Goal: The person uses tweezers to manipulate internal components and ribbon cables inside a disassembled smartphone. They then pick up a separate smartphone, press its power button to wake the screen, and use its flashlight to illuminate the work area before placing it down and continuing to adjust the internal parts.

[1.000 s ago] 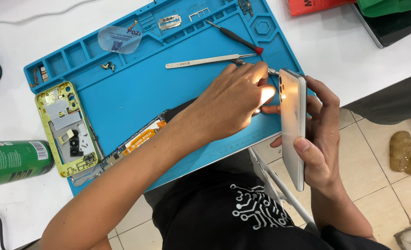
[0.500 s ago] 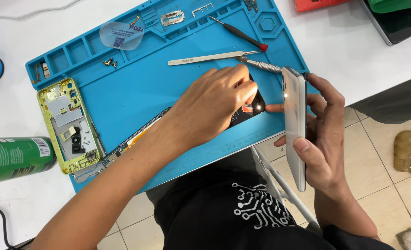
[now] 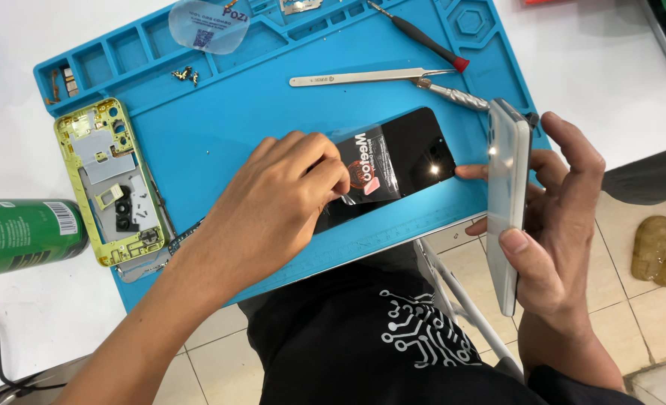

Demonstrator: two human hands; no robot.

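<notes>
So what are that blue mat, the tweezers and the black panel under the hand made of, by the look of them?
Blue mat: likely silicone or rubber, matte, with moulded compartments along its edge.
Tweezers: metal, a brushed silver sheen.
Black panel: probably a glass screen; glossy, it mirrors a point of light. The left hand pinches a clear film on it.

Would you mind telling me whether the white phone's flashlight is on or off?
On: the white phone in the right hand shows a bright glow, reflected on the black screen.
</notes>
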